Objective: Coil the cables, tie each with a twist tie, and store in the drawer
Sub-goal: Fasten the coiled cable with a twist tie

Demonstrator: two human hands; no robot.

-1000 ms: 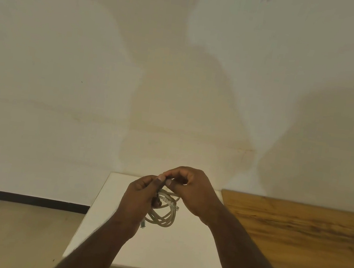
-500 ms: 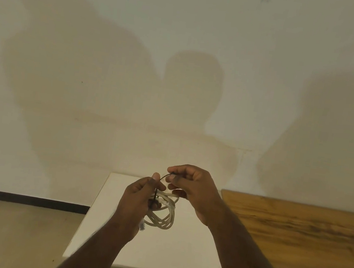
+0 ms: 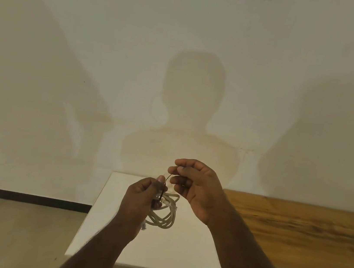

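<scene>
The person holds both bare hands in the air above a white rectangular tabletop [image 3: 116,234], close together at the middle of the view. The left hand [image 3: 139,199] has its fingers curled around one side of a pale beige cable wound into a small round coil [image 3: 165,219], and the loops hang down from this hand over the white surface without touching it, as far as I can tell. A clear plastic plug [image 3: 143,226] at one end of the cable hangs just below the left wrist, and another clear plug [image 3: 167,202] lies across the top of the coil next to the left fingers. A thin dark twist tie [image 3: 162,191] goes up from the bundle at the left thumb to the right hand [image 3: 195,187]. The right hand pinches the upper end of this tie between thumb and forefinger, and its other fingers are bent loosely below. The two hands are near each other but do not touch. To the right of the white tabletop lies a brown wooden board with dark grain [image 3: 298,235], which touches the pale wall [image 3: 91,53] behind. Shadows of a head and shoulders fall on this wall. At the left there is a beige floor [image 3: 10,230] with a dark skirting strip [image 3: 26,198] along the bottom of the wall.
</scene>
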